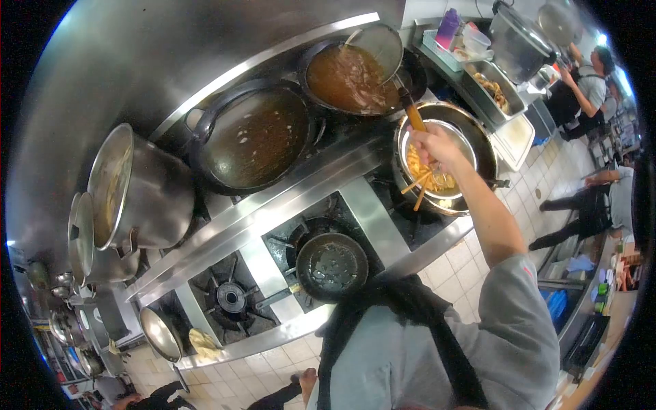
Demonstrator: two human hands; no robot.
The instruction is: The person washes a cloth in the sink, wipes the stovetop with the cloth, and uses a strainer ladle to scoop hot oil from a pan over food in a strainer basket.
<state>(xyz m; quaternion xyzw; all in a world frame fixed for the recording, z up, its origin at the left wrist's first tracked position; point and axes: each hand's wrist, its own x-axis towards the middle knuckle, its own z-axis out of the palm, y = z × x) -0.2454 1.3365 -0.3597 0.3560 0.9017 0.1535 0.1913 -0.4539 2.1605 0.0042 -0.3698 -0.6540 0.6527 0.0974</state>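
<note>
My right hand is closed around the yellow-brown handle of a mesh strainer. The strainer's round mesh lies over the back wok, which holds bubbling brown oil. Below this hand sits a metal bowl with golden fried pieces, set inside a larger pot. Two thin tan sticks show beneath the fingers; whether the hand also grips them is unclear. What looks like my left hand hangs low at my side, away from the stove, its fingers hard to make out.
A second wok with dark oil, a tall stockpot and a small frying pan stand on the stove. Another pan and a cloth are at the front left. A metal tray holds food; co-workers stand at right.
</note>
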